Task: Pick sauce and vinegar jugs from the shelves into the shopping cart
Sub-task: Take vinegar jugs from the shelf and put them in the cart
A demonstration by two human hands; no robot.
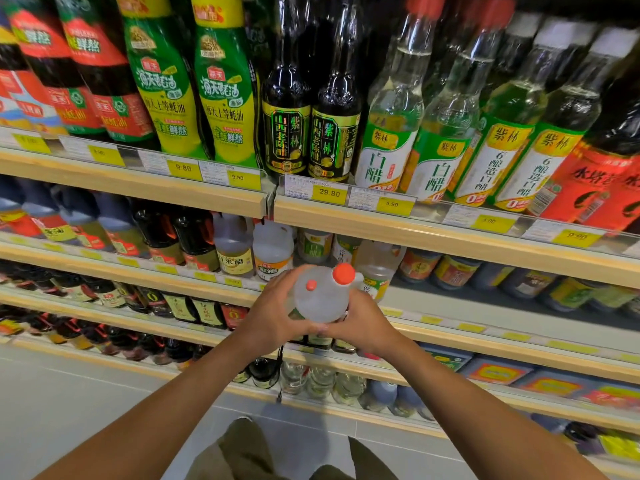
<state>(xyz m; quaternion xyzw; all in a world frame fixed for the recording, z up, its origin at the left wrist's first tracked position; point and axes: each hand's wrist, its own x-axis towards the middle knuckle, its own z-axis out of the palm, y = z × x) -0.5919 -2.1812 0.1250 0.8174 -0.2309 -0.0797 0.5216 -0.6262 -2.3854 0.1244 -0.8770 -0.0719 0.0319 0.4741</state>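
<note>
Just in front of the shelf (450, 237), both hands, left (273, 317) and right (363, 323), clasp the jug (320, 299) from opposite sides, likely steadying its weight.

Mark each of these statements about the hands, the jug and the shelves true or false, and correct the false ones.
1. Both hands hold the clear jug. True.
2. The jug's caps are green. False: both caps are orange-red.
3. The left hand and right hand meet under the jug. True.
4. A shopping cart stands below the hands. False: no cart is in view, only floor and the person's trousers.
5. The yellow tag under the dark vinegar bottles reads 29.80. True.
</note>
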